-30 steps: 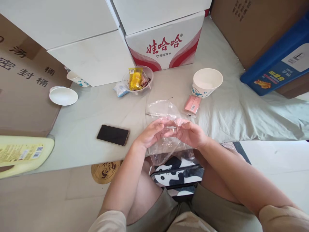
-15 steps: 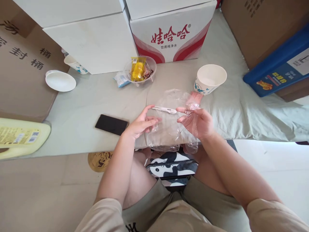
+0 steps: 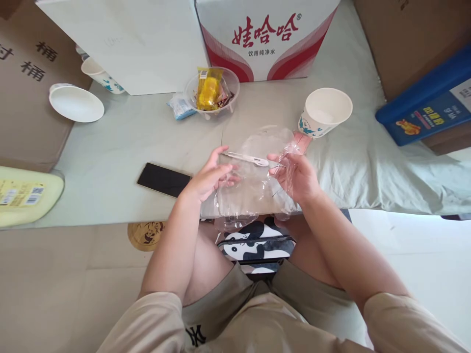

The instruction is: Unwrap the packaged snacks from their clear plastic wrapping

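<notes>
A crumpled clear plastic bag [image 3: 250,191] spreads between my hands over the table's front edge. My left hand [image 3: 211,176] is open, fingers apart. Its index fingertip is at the left end of a slim white stick-like tool [image 3: 250,158] with a dark slot, and its lower fingers touch the bag. My right hand [image 3: 300,176] is closed on gathered plastic, its fingertips near the tool's right end. I cannot tell whether the tool lies inside the bag. Just beyond my right hand, a pink packet [image 3: 303,141] lies beside a white paper cup [image 3: 326,115].
A black phone [image 3: 164,180] lies left of my hands. Behind are a clear bowl [image 3: 232,104] of wrapped snacks, a blue-white packet [image 3: 181,107] and a white-and-red carton [image 3: 279,68]. A white lid [image 3: 76,104] and yellow jug [image 3: 33,196] stand left, a blue box [image 3: 423,105] right.
The view has tilted down and shifted slightly, so the table things sit higher and mostly farther out. My left index finger has moved slightly along the white tool; the bag stays between my hands.
</notes>
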A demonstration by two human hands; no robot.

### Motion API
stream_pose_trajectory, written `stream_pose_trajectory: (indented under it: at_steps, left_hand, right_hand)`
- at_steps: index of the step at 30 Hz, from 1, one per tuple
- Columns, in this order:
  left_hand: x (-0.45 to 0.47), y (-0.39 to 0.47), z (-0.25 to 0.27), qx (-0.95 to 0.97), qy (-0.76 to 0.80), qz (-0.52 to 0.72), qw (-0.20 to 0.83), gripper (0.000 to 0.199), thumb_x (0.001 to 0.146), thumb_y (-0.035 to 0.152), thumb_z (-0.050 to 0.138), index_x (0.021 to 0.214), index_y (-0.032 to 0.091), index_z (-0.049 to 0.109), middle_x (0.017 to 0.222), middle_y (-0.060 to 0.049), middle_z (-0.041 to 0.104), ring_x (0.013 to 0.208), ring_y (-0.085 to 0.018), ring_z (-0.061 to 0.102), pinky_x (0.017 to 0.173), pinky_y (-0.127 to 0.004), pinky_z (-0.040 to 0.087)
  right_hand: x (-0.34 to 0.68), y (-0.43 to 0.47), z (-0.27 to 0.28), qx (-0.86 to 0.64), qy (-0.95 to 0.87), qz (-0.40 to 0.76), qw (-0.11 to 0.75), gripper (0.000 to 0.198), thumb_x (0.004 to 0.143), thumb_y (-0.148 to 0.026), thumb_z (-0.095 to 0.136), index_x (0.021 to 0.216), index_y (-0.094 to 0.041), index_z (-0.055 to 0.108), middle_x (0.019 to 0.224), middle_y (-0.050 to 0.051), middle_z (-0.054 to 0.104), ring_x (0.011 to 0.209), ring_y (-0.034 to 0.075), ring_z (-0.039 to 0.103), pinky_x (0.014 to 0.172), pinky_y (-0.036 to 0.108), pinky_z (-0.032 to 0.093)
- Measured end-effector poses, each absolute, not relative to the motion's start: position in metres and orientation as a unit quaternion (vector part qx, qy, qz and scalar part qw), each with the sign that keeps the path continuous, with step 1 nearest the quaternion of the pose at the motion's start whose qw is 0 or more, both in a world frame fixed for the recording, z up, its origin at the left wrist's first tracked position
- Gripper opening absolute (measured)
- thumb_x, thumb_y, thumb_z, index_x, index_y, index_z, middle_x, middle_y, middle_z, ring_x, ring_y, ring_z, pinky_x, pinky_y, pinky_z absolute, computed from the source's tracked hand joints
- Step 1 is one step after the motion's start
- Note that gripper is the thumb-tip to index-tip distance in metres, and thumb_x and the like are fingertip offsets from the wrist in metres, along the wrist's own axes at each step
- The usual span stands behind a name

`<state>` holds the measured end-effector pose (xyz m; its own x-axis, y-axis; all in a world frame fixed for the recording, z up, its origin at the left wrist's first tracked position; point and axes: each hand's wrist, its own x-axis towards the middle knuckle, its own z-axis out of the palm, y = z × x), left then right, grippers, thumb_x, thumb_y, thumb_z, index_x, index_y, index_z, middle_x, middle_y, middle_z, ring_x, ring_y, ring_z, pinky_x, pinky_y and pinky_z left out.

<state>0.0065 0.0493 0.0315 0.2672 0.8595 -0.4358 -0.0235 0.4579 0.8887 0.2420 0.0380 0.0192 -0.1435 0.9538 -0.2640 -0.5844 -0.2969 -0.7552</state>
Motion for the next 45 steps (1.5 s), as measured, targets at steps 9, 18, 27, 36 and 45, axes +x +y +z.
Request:
stream_pose_trajectory:
  at_steps: [9, 18, 27, 36, 45]
  left_hand:
    - [0.005, 0.048, 0.039, 0.422, 0.502, 0.292, 0.697, 0.068, 0.074, 0.039, 0.075, 0.134, 0.023, 0.047, 0.062, 0.003, 0.066, 0.048, -0.012, 0.062, 0.041, -0.017, 0.038]
    - [0.002, 0.062, 0.02, 0.375, 0.499, 0.558, 0.547, 0.041, 0.067, 0.034, 0.082, 0.099, 0.023, 0.058, 0.077, 0.003, 0.072, 0.07, -0.011, 0.07, 0.064, -0.02, 0.055]
    - [-0.001, 0.067, 0.012, 0.497, 0.551, 0.539, 0.398, 0.023, 0.07, 0.028, 0.077, 0.089, 0.019, 0.068, 0.084, -0.003, 0.071, 0.081, -0.015, 0.068, 0.078, -0.029, 0.055]
    - [-0.013, 0.059, 0.017, 0.625, 0.528, 0.497, 0.289, 0.02, 0.08, 0.039, 0.071, 0.072, 0.021, 0.065, 0.09, -0.005, 0.062, 0.088, -0.019, 0.06, 0.084, -0.033, 0.05]
    - [-0.008, 0.051, 0.025, 0.561, 0.497, 0.528, 0.399, 0.038, 0.08, 0.059, 0.068, 0.075, 0.022, 0.057, 0.072, -0.002, 0.065, 0.077, -0.019, 0.066, 0.075, -0.033, 0.053]
  right_hand:
    - [0.242, 0.038, 0.016, -0.39, -0.288, 0.679, 0.552, 0.035, 0.071, -0.045, 0.074, 0.084, -0.025, 0.048, 0.076, -0.004, 0.069, 0.061, 0.012, 0.067, 0.063, 0.027, 0.059]
    - [0.235, 0.037, 0.012, -0.496, -0.393, 0.496, 0.595, 0.045, 0.081, -0.034, 0.07, 0.115, -0.032, 0.042, 0.087, -0.004, 0.064, 0.083, 0.015, 0.069, 0.077, 0.032, 0.058]
    - [0.261, 0.046, 0.0, -0.604, -0.615, 0.244, 0.444, 0.016, 0.081, -0.028, 0.065, 0.096, -0.025, 0.07, 0.076, 0.0, 0.058, 0.068, 0.016, 0.054, 0.075, 0.036, 0.05]
    - [0.27, 0.038, 0.014, -0.584, -0.697, 0.026, 0.415, 0.019, 0.084, -0.037, 0.065, 0.072, -0.024, 0.071, 0.119, 0.014, 0.059, 0.118, 0.035, 0.056, 0.097, 0.057, 0.045]
    - [0.273, 0.023, 0.025, -0.488, -0.613, 0.419, 0.458, 0.024, 0.082, -0.041, 0.069, 0.074, -0.025, 0.053, 0.071, 0.002, 0.069, 0.061, 0.019, 0.065, 0.061, 0.036, 0.053]
